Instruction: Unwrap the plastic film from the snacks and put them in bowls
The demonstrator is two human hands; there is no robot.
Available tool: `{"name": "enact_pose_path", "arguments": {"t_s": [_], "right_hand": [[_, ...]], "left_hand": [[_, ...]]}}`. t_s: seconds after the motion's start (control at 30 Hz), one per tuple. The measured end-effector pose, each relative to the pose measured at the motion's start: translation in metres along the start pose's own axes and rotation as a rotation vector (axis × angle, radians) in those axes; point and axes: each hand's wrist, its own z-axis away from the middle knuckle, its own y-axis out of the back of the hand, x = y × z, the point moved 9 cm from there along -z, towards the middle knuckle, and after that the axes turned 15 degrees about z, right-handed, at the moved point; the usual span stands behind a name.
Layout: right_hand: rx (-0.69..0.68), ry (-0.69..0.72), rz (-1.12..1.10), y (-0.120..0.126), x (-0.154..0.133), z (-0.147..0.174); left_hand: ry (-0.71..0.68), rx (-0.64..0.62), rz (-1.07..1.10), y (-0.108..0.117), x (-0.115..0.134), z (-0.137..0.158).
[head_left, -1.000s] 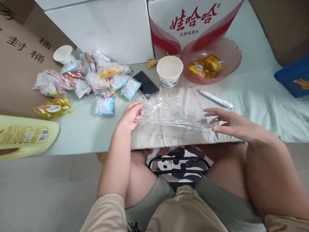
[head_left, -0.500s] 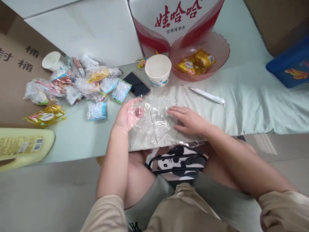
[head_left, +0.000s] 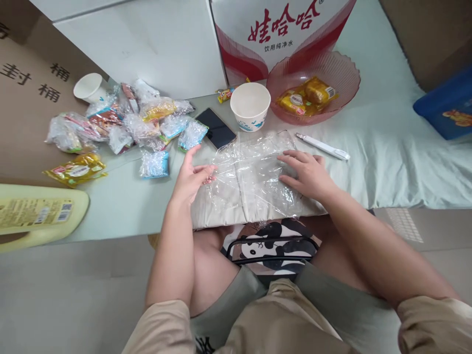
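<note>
A sheet of clear plastic film (head_left: 254, 172), wrinkled and shiny, lies on the pale cloth in front of me; whether it is a bag I cannot tell. My left hand (head_left: 189, 179) is at its left edge, open, with one finger raised and other fingertips at the film. On the film's right side rests my right hand (head_left: 311, 174), open with its fingers spread. Beyond the film are a dark phone (head_left: 216, 129), a white paper cup (head_left: 250, 107) and a white utility knife (head_left: 322, 146). A small bubble-wrapped packet (head_left: 154, 164) lies left of my left hand.
Several wrapped snack packs (head_left: 140, 120) are heaped at the left, near another paper cup (head_left: 89, 88). A pink bowl (head_left: 348, 86) holds yellow packets. Behind stands a printed carton (head_left: 273, 54). A yellow jug (head_left: 79, 201) and a blue container (head_left: 444, 110) flank the cloth-covered surface.
My left hand has turned, its palm no longer under the film. The right hand has shifted slightly right, and the film lies flatter and more spread out. The whole view has shifted slightly.
</note>
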Motion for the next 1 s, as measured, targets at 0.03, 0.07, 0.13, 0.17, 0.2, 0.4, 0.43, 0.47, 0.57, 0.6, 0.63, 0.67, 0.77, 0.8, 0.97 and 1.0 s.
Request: {"name": "enact_pose_path", "arguments": {"t_s": [0.03,0.07,0.13,0.17,0.2,0.4,0.43,0.47,0.57,0.6,0.63,0.67,0.77,0.8,0.97,1.0], "right_hand": [[0.02,0.011,0.009,0.0,0.001,0.0],[0.043,0.021,0.016,0.001,0.002,0.0],[0.096,0.034,0.024,0.003,0.003,0.001],[0.123,0.039,0.026,0.005,0.003,0.001],[0.148,0.044,0.025,0.007,0.002,0.001],[0.22,0.133,-0.024,0.014,-0.008,0.005],[0.221,0.136,-0.035,0.015,-0.008,0.006],[0.222,0.132,-0.045,0.015,-0.008,0.007],[0.211,0.095,-0.088,0.018,-0.004,0.009],[0.203,0.087,-0.109,0.02,-0.003,0.009],[0.194,0.085,-0.133,0.022,-0.003,0.01],[0.184,0.088,-0.161,0.024,-0.004,0.011],[0.179,0.093,-0.221,0.036,-0.005,0.015],[0.184,0.087,-0.226,0.042,-0.005,0.018],[-0.007,0.042,-0.471,0.053,0.0,0.035],[-0.069,0.015,-0.582,0.052,0.002,0.039]], "left_hand": [[-0.032,-0.039,-0.054,-0.002,0.002,0.001],[-0.053,-0.086,-0.109,-0.005,0.002,0.003],[-0.069,-0.161,-0.194,-0.013,0.001,0.007],[-0.065,-0.18,-0.211,-0.017,0.001,0.01],[-0.055,-0.19,-0.213,-0.02,0.0,0.012],[0.021,-0.035,-0.189,-0.016,-0.002,0.009],[0.004,0.034,-0.19,-0.01,0.0,0.008],[-0.032,0.104,-0.19,-0.003,0.004,0.008],[-0.287,0.204,-0.265,0.005,0.028,0.017],[-0.391,0.153,-0.333,-0.002,0.036,0.022],[-0.475,0.062,-0.411,-0.013,0.041,0.028],[-0.523,-0.05,-0.488,-0.026,0.042,0.033],[-0.481,-0.304,-0.58,-0.05,0.031,0.043],[-0.453,-0.319,-0.542,-0.05,0.03,0.046],[-0.232,-0.296,-0.113,-0.037,0.032,0.056],[-0.176,-0.285,-0.044,-0.036,0.03,0.056]]}}
